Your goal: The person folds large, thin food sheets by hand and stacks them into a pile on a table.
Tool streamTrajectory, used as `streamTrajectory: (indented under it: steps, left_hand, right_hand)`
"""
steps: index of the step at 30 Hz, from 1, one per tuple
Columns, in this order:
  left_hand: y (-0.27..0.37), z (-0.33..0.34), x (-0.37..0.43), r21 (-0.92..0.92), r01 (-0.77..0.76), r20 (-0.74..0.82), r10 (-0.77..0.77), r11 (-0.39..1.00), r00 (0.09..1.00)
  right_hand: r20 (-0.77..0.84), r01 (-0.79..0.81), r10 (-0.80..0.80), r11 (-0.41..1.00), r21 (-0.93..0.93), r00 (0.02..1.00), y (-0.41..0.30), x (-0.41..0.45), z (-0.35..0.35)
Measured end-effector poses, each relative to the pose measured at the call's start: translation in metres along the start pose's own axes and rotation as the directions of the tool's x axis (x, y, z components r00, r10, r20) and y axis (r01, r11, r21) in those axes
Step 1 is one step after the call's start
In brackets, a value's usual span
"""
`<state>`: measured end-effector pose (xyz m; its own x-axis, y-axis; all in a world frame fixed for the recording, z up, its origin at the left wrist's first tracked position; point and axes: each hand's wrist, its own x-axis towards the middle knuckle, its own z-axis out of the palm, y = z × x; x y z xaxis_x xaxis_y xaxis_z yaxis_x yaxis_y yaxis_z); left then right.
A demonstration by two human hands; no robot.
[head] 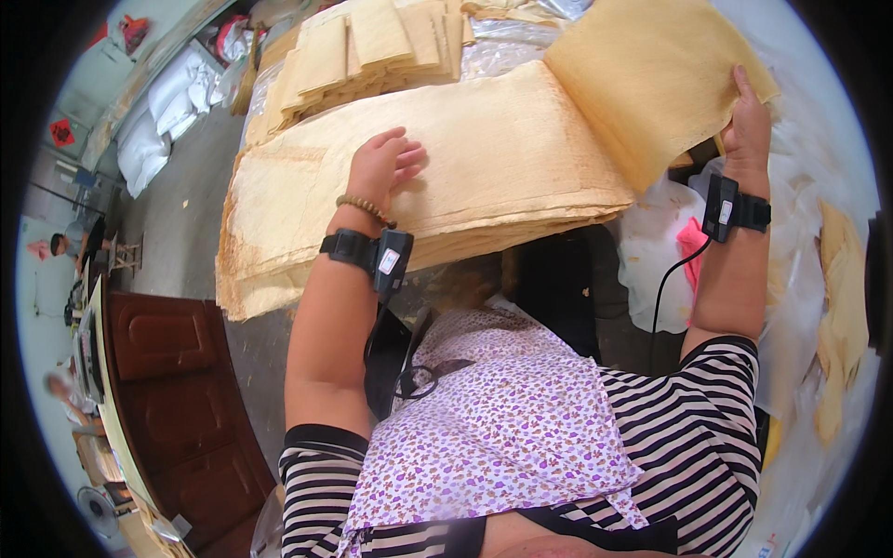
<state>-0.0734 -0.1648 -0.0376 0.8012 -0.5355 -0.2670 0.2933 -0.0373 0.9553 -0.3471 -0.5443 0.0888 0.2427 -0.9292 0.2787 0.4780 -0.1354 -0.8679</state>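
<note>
A thick stack of thin, pale-yellow sheets (488,153), perhaps tofu skin, lies across the work surface before me. Over its left half is my left hand (388,166), fingers loosely bent and holding nothing; whether it touches the top sheet I cannot tell. At the upper right, my right hand (750,125) grips the edge of a deeper-yellow sheet (663,77), thumb on top and fingers hidden beneath. That sheet is raised and slants down to the stack's right end. Behind the stack, folded pale-yellow pieces (380,35) are piled in overlapping rows.
Clear plastic sheeting (506,45) lies behind the stack and also at the right, with yellow scraps (837,314) on it. A pink cloth (691,240) is below my right forearm. White sacks (178,91) and a brown wooden cabinet (167,342) stand left. Two people are far left.
</note>
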Motion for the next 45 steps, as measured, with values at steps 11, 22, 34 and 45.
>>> streamTrajectory:
  steps: [11,22,34,45]
  left_hand:
    - [-0.003,-0.002,0.005,-0.033,-0.002,0.018,0.002,0.999,1.0]
    - [-0.004,-0.002,0.001,-0.022,-0.011,0.045,0.012,1.0,0.999]
    - [0.026,-0.062,-0.074,-0.148,0.01,0.102,0.005,0.989,0.995]
    - [0.005,-0.155,-0.051,0.321,0.023,-0.148,0.027,0.947,0.989]
  right_hand:
    - [-0.068,0.113,-0.122,0.985,-0.13,0.99,-0.076,0.056,-0.014]
    - [0.267,0.463,-0.378,0.729,-0.505,0.887,-0.111,0.082,-0.014]
    - [0.791,0.699,0.06,0.431,-0.571,0.609,0.139,-0.275,0.178]
    - [0.961,0.224,0.268,0.943,-0.245,-0.076,0.084,-0.294,0.117]
